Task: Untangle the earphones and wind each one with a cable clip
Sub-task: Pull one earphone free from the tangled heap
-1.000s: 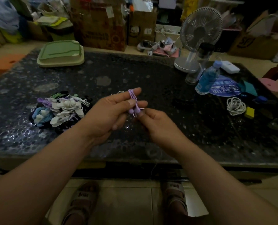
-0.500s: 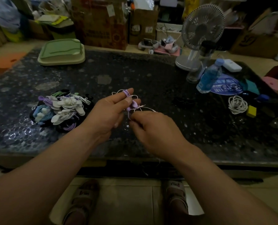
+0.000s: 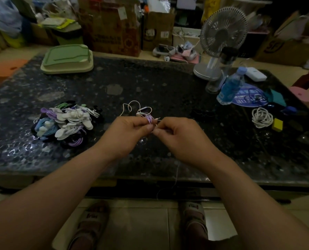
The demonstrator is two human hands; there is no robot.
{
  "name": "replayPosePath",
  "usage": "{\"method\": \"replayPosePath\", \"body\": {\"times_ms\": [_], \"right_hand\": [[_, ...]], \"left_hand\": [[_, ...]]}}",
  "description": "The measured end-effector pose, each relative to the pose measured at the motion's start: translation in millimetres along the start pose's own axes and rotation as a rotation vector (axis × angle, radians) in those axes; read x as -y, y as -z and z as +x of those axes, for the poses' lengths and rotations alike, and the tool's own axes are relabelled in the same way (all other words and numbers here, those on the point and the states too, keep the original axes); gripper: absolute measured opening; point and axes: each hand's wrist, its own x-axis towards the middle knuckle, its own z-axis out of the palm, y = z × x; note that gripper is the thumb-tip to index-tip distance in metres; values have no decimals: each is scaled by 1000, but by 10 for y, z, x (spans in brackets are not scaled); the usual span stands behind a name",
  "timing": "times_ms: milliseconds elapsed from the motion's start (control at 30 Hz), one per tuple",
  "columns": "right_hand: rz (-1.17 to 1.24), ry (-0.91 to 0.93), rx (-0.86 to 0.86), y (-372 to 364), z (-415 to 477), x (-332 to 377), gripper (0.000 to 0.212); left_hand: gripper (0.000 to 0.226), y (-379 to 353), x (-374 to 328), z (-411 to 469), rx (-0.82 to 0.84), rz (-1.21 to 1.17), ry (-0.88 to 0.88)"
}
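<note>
The dark speckled table point(image 3: 150, 82) is seen from above, its near edge running across the view just past the forearms, with two sandalled feet point(image 3: 90, 222) on the tiled floor below it. The far edge is lined with cardboard boxes point(image 3: 112, 27), and a green tray point(image 3: 67, 59) is set at the far left corner. At the right, the tabletop is crowded by a fan point(image 3: 222, 33), a blue bottle point(image 3: 230, 85), a coil of white cable point(image 3: 261, 117) and a yellow block point(image 3: 277, 125) just beside it. A broad stretch of stone surface is left between the hands and the far edge.

A pile of wound earphones point(image 3: 65, 123) (white, purple, blue and green, each bundled) is heaped on the table well to the left of the hands.

A tangle of earphones point(image 3: 148, 119) is held just above the table's middle, near the front edge. It is made up of a small purple bunch and thin white cable, whose loose loops are thrown up and away from the fingers. The purple bunch is pinched between the thumb and curled fingers of the left hand point(image 3: 130, 134). A strand is nipped at the fingertips of the right hand point(image 3: 179, 136), whose other fingers are curled under. The two hands are brought almost together, fingertip to fingertip. A thin strand is seen hanging below the right wrist, over the near edge.
</note>
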Motion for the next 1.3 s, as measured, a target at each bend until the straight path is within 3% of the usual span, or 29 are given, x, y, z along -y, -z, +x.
{"method": "replayPosePath", "body": {"times_ms": [100,400,600,700,767,933,1033,1167,1300], "right_hand": [[26,-45,11,87,20,-23,13],[204,-72,64,259,11,-77,4],[969,-285,275,310,-3,-91,18],[1107,-334,323,170,-23,-16,14],[1076,-348,266,29,-11,-2,12],[597,-287,239,-149,-78,53,25],[510,-204,228,-174,-123,125,23],[393,-141,226,-223,-147,149,16],[284,-82,270,-260,-206,193,16]], "left_hand": [[21,56,46,-11,185,230,-37],[17,49,-100,-59,412,274,-9],[24,12,-309,-194,484,-181,72],[29,-40,-355,-214,423,-298,73],[31,-25,-296,-152,292,-354,65],[25,101,-237,-29,13,-366,71],[26,109,-222,-42,-33,-249,62],[27,73,-238,-60,-111,-271,84],[23,146,-149,0,-135,-80,64]]}}
